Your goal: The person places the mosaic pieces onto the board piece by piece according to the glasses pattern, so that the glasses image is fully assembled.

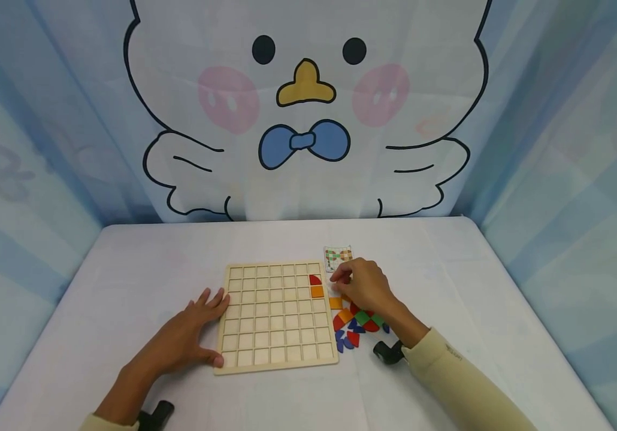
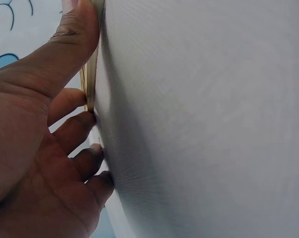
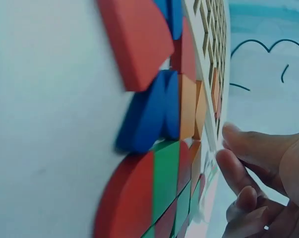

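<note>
A wooden grid board (image 1: 276, 368) lies on the table. Inside its right part sit a red rounded piece (image 1: 315, 279) and, directly below, an orange square (image 1: 316, 291). My left hand (image 1: 187, 332) rests against the board's left edge, fingers spread, thumb (image 2: 72, 37) near its lower corner. Just beyond the right edge hovers my right hand (image 1: 365, 286), beside a small printed pattern card (image 1: 338, 256). In the right wrist view its thumb and forefinger tips (image 3: 231, 131) are close together, and no piece shows between them.
Right of the board lie loose flat pieces: orange squares (image 1: 335, 303), green squares (image 1: 362, 318), red rounded pieces (image 1: 353, 339) and blue pieces (image 1: 348, 343). A white cloth (image 1: 152, 263) covers the table. Printed curtains (image 1: 308, 185) enclose the back and sides.
</note>
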Available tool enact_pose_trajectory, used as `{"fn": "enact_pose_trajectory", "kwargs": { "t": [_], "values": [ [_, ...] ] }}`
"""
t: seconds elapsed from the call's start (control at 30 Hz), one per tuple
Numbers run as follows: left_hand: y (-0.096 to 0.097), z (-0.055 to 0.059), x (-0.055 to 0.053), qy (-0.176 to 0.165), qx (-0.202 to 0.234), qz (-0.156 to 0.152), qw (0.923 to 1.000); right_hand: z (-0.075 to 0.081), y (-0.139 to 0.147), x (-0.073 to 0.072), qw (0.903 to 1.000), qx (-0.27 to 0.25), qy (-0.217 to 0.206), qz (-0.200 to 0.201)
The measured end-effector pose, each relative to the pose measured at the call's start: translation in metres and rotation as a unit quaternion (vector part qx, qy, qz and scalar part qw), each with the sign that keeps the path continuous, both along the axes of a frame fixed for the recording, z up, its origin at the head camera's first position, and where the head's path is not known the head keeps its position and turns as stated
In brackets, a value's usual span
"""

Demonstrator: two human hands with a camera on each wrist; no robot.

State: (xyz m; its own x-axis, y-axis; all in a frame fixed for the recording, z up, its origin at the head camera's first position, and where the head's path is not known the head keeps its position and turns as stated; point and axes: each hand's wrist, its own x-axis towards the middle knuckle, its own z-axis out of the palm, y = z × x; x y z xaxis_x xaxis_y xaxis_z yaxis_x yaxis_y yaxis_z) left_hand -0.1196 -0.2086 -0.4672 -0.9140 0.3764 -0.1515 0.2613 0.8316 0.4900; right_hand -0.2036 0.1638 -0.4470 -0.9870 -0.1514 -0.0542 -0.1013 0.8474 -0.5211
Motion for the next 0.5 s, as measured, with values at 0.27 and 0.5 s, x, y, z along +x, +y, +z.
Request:
{"fn": "enact_pose_trajectory", "kwargs": {
  "t": [0.27,0.5],
  "values": [
    [-0.001,0.0,0.0,0.002,0.007,-0.005,1.0,-0.003,0.011,0.014,0.9994,0.004,-0.031,0.011],
    [-0.003,-0.002,0.0,0.011,0.018,-0.007,0.9998,-0.006,0.008,0.022,0.999,0.022,-0.022,0.032]
  ]
}}
